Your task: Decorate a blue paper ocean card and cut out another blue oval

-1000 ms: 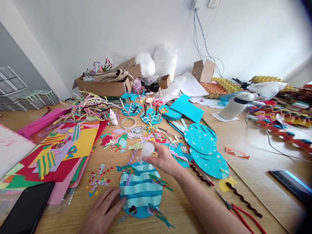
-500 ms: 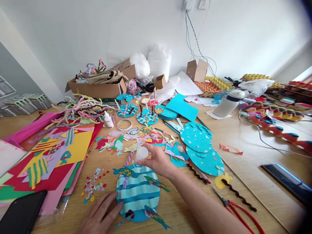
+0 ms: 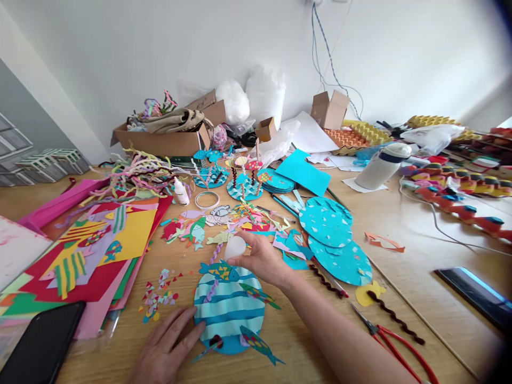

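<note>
right hand (image 3: 262, 260) pinched a small translucent white rounded object (image 3: 235, 248), its lower end hard to make out, left fingers (image 3: 188, 329) spread at the edge of the wave-striped blue paper disc (image 3: 230, 309), black phone (image 3: 42, 344) cut off

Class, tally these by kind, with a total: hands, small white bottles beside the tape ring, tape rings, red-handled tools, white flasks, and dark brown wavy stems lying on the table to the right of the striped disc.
Hands: 2
Small white bottle: 1
Tape ring: 1
Red-handled tool: 1
White flask: 1
Dark brown wavy stems: 2
Total: 8
</note>
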Motion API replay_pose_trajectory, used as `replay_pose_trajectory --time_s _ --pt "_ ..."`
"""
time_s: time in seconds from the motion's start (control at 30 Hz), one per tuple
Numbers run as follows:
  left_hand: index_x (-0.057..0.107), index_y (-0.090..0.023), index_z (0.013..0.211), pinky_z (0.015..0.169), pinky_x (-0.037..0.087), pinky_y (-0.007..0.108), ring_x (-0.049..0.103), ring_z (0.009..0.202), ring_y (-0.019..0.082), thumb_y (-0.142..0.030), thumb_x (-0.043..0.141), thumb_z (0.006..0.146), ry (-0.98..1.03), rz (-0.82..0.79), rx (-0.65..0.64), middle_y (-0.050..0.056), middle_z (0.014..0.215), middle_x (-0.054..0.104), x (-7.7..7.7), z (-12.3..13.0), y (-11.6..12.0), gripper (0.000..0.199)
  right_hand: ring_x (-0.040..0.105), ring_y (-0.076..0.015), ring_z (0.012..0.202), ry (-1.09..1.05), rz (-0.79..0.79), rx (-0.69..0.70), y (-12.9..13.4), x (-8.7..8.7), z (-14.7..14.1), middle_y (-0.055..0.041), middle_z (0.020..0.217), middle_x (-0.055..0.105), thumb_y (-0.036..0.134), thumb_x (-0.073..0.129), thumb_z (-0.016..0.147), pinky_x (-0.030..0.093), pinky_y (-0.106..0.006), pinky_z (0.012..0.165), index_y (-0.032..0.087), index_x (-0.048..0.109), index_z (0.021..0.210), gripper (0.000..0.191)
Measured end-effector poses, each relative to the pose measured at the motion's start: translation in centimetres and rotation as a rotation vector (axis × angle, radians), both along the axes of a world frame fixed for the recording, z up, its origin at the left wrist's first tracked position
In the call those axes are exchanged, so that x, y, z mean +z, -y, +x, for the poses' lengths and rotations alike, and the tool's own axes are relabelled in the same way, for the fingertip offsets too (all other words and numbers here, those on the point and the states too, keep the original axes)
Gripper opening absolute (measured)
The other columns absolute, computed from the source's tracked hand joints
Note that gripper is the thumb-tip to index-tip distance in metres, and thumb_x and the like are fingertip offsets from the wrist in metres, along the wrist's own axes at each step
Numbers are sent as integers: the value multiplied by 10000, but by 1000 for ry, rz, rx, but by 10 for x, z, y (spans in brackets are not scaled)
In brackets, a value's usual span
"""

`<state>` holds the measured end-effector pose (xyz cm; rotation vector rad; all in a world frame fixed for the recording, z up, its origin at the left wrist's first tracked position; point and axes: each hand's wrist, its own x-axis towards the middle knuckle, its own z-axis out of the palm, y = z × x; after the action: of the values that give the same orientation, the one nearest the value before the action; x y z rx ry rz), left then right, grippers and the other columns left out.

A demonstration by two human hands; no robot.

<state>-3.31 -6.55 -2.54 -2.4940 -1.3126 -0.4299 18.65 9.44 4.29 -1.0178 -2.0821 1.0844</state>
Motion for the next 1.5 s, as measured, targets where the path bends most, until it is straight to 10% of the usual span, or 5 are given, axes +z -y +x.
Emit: replay_pose_trajectory --time_s 0.47,0.93,1.5 --pt "522 -297 1202 833 498 252 561 1050 175 -169 363 830 44 -87 13 24 1159 620 2 0 3 424 548 -148 714 108 44 7 2 8 -1 12 757 612 230 713 647 382 -226 614 180 579 769 188" --pt "673 -269 919 593 516 228 628 652 156 -236 535 734 759 -532 309 -2 769 664 26 6 -39 233 547 -167 737 122 66 19 2 6 0 -14 797 616 221 689 670 381 -242 619 169 586 833 200" --pt "661 -167 648 564 384 265 542 587 183 -244 540 683 642 -720 441 5 589 587 28 43 -75 148 538 -152 709 85 82 30 1 5 -1 -3 773 602 247 692 671 381 -241 623 172 568 807 199"
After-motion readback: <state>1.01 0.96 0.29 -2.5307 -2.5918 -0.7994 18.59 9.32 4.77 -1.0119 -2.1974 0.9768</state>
